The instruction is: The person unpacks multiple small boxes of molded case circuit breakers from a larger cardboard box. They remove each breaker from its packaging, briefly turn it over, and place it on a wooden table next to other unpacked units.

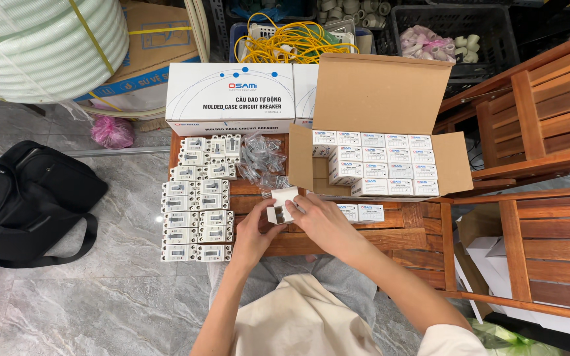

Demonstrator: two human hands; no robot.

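Both hands (291, 224) on small box (281, 204), table edge near

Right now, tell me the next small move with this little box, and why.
Probably slide the breaker out of the small box and set it with the loose breakers. Both the left hand and right hand hold the box with its end flap open, and unboxed breakers already lie in rows to the left.

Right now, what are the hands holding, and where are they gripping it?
Both hold one small white box with its end flap open. The left hand grips its lower left end; the right hand grips its right side.
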